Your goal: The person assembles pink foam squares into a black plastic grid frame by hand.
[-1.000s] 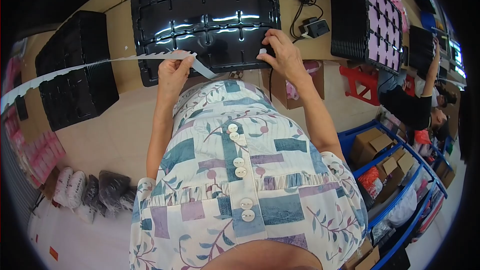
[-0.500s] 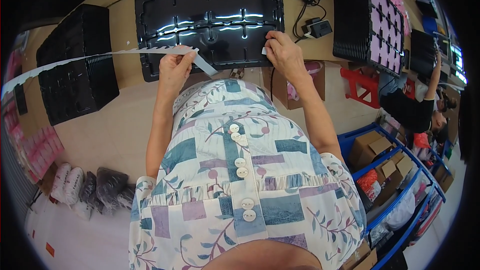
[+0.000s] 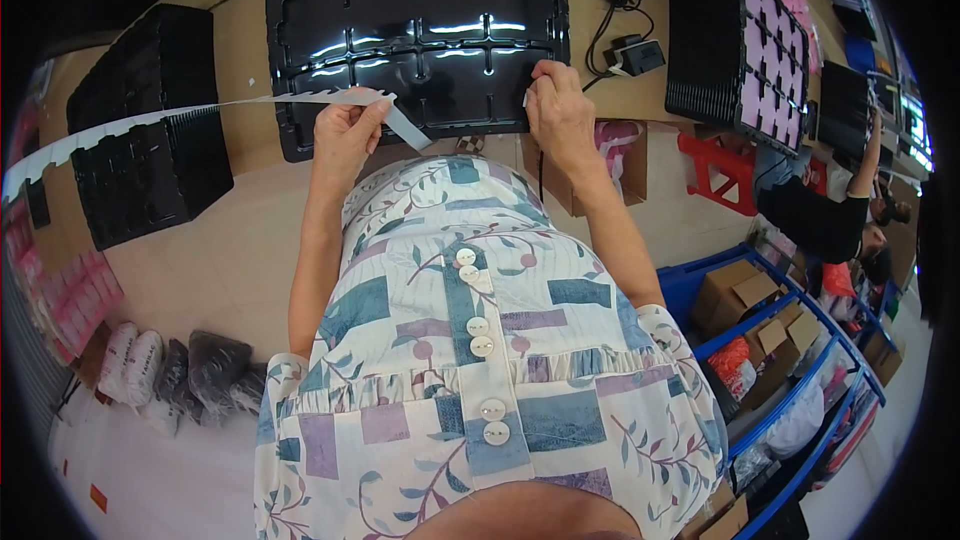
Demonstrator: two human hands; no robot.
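A black moulded plastic tray (image 3: 420,30) lies on the wooden table straight ahead of me. My left hand (image 3: 345,135) pinches a long white paper strip (image 3: 150,120) at the tray's near left edge; the strip trails away to the left with a scalloped edge. My right hand (image 3: 560,115) rests on the tray's near right corner, its fingers closed around a small white piece.
A stack of black trays (image 3: 140,155) stands at the left, another tray stack with pink inserts (image 3: 740,50) at the right. Cables and a black adapter (image 3: 635,55) lie beyond my right hand. Blue racks with cardboard boxes (image 3: 740,290) and a seated person (image 3: 830,210) are to the right.
My right hand has moved slightly forward along the tray's near right corner. My left hand keeps hold of the strip and has barely shifted.
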